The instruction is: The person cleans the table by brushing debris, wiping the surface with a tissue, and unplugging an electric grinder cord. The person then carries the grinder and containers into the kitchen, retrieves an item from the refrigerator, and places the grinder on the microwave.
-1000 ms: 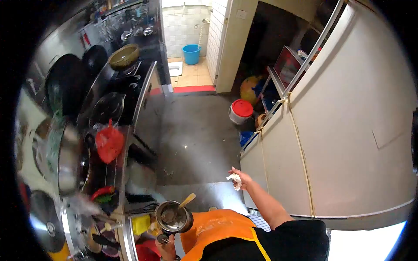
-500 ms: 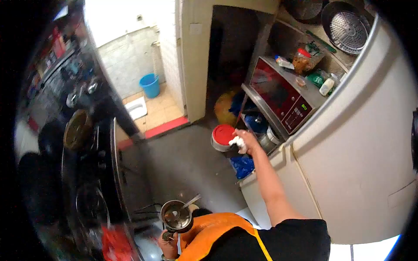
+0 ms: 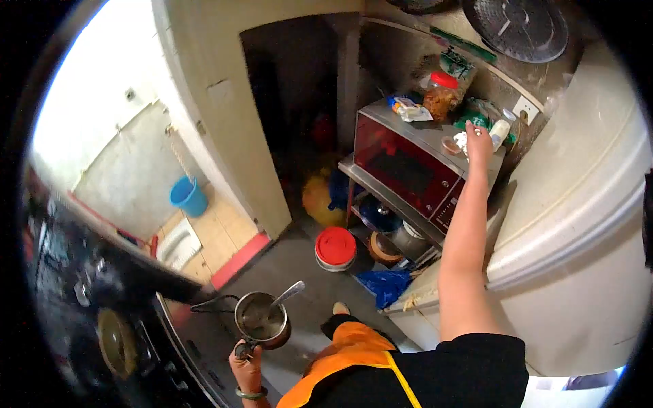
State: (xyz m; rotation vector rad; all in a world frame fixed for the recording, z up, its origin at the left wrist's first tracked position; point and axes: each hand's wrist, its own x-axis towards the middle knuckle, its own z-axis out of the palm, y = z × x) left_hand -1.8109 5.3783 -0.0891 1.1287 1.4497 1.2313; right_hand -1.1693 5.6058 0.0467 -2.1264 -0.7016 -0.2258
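My left hand point(image 3: 246, 367) is closed round the dark handle of a small metal saucepan point(image 3: 282, 334), held out in front of my orange apron. A metal spoon point(image 3: 291, 292) leans over the pan's rim, and what lies inside the pan is hard to make out. At the end of my outstretched arm, my right hand point(image 3: 480, 143) pinches a crumpled white tissue or cloth point(image 3: 460, 141) at the top of the microwave point(image 3: 408, 160). Beside that hand are a small brownish dish point(image 3: 449, 145) and a white bottle point(image 3: 500, 130); whether it touches them I cannot tell.
A red-lidded jar point(image 3: 441, 98) and packets stand on the microwave. Below are a red-lidded bucket point(image 3: 335, 247) and a blue plastic bag point(image 3: 384, 287). The white fridge point(image 3: 571, 258) is at right, a dark stove point(image 3: 136, 340) at left. A blue bucket point(image 3: 189, 197) stands beyond the doorway.
My right hand has moved from above the red-lidded bucket up to the microwave top, still with the white crumpled thing. My view has turned right. My left hand still holds the saucepan.
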